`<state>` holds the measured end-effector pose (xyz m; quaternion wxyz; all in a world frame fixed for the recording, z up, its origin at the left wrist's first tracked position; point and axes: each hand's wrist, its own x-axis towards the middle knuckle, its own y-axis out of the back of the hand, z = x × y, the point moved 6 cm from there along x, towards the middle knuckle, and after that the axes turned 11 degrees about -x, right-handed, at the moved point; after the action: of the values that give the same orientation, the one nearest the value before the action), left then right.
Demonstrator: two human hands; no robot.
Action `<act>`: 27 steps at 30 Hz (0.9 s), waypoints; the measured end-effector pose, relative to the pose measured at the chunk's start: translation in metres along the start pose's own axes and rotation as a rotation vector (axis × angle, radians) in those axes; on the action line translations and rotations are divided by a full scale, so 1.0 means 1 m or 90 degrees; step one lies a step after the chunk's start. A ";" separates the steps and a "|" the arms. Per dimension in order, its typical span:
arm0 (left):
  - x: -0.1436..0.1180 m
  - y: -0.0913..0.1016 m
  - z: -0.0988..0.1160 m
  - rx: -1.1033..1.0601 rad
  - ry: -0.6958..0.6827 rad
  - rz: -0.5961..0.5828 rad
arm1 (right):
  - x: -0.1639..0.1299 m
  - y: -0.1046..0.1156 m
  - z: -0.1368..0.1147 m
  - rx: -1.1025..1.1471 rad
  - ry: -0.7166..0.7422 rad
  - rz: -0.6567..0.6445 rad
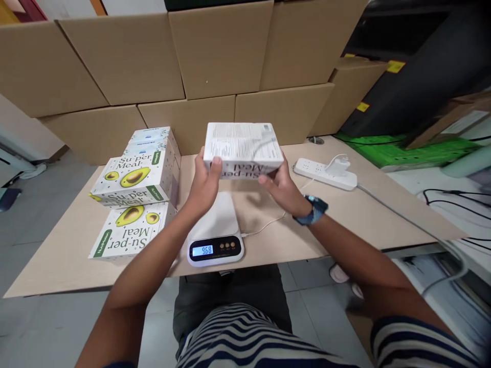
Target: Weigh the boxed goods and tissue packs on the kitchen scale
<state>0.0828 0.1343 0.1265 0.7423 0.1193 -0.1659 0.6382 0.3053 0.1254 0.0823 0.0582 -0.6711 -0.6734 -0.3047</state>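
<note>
Near the scale [217,229], 2 hands [205,184] hold a printed box [243,145].

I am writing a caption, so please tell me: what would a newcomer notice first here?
Probably the white box at the centre, held between the left hand and right hand. Near the front edge of the table, the scale display glows blue; avocado-printed boxes stand stacked at left.

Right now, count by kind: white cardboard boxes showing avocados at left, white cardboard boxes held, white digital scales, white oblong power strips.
White avocado boxes: 2
White held box: 1
White digital scale: 1
White oblong power strip: 1
Total: 5
</note>
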 end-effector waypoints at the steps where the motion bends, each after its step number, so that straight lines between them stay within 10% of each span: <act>1: 0.023 -0.008 -0.010 -0.011 0.003 -0.004 | 0.020 0.009 0.012 -0.015 -0.001 0.010; 5: 0.082 -0.031 -0.064 -0.080 0.123 0.046 | 0.078 0.033 0.071 -0.064 -0.078 0.024; 12: 0.109 -0.037 -0.110 -0.109 0.158 0.086 | 0.098 0.026 0.127 -0.104 -0.136 0.041; 27: 0.106 -0.045 -0.083 -0.108 0.284 -0.051 | 0.110 0.025 0.139 -0.294 -0.352 0.073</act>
<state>0.1488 0.2564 0.0941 0.7927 -0.0808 -0.0461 0.6025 0.3641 0.2862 0.0321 -0.2623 -0.7601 -0.5386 -0.2516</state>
